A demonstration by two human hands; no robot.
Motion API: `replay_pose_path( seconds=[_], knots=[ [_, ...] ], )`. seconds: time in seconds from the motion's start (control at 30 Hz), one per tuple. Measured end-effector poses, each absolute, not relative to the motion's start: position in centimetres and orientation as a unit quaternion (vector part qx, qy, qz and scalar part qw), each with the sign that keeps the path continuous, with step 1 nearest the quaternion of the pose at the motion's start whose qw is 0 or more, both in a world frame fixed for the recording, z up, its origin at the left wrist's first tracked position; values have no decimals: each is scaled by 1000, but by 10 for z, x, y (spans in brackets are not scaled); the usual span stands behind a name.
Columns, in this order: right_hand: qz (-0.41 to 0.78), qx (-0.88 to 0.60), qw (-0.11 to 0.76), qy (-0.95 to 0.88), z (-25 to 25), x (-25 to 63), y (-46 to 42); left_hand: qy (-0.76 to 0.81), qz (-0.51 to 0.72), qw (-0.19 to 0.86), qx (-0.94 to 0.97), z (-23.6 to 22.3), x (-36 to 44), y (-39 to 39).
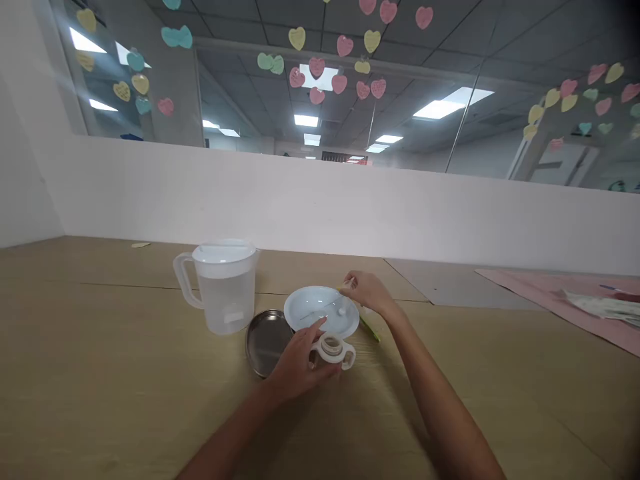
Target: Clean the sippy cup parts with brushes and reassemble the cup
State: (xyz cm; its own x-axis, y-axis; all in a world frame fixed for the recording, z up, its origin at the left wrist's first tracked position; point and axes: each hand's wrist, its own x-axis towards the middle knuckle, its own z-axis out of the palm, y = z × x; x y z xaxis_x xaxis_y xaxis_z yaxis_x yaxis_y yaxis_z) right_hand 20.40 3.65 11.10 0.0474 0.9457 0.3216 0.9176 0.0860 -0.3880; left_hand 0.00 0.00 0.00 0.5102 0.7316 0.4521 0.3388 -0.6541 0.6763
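My left hand [300, 363] is wrapped round a small two-handled bottle [332, 345], white at the collar and handles, with its round mouth uncovered and facing up. Beyond it is a shallow white bowl [305, 300]. Over the bowl's right rim, my right hand [367, 291] has its fingers closed in a pinch on a thin pale stick-like piece [327, 306], which slants down into the bowl. Its exact kind is too small to tell. A small whitish round piece [342, 311] shows inside the bowl on the right.
A lidded clear plastic pitcher [227, 293] stands left of the bowl, and a metal tray [267, 343] lies before it. Partly behind my right wrist is a green slender object [370, 329]. A pink mat [530, 283] with packets lies far right. A white wall [300, 207] backs the table.
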Motion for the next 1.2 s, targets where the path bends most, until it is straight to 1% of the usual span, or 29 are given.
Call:
replay_pose_path(
  seconds=[0.07, 0.17, 0.23, 0.3, 0.33, 0.4, 0.5, 0.57, 0.67, 0.73, 0.83, 0.97, 1.03, 1.1, 1.17, 1.2],
  knots=[
    [15, -687, 200, -698, 100, 204, 47, 326, 374, 261, 828, 0, 0, 0],
    [39, -676, 119, -726, 87, 197, 52, 327, 375, 262, 827, 2, 1, -1],
    [65, -663, 89, -740, 82, 190, 51, 325, 376, 265, 826, 3, 1, -1],
    [79, -657, 76, -746, 80, 184, 49, 316, 376, 272, 828, 3, 1, -1],
    [78, -656, 80, -746, 80, 183, 48, 312, 377, 276, 827, 2, 1, 0],
    [58, -659, 129, -739, 85, 180, 45, 311, 382, 283, 823, 0, 2, 1],
    [45, -640, 265, -720, 98, 174, 36, 307, 388, 292, 818, -2, 1, 1],
    [98, -599, 343, -717, 106, 165, 27, 292, 396, 304, 816, -1, -1, 0],
    [210, -518, 413, -720, 109, 144, 12, 287, 439, 315, 791, 4, -4, 0],
    [241, -473, 430, -730, 104, 129, 3, 310, 476, 312, 762, 8, -6, 0],
    [229, -417, 422, -772, 94, 111, -4, 336, 511, 319, 724, 13, -6, 3],
    [215, -369, 413, -804, 91, 105, -6, 316, 540, 337, 704, 12, -6, 10],
    [191, -372, 416, -807, 93, 107, -6, 318, 547, 333, 699, 11, -7, 13],
    [142, -389, 415, -810, 95, 110, -4, 343, 553, 314, 691, 10, -8, 14],
    [95, -431, 409, -798, 96, 113, -1, 372, 556, 288, 686, 12, -9, 14],
    [90, -454, 398, -792, 96, 115, 1, 381, 556, 274, 686, 14, -9, 13]
  ],
)
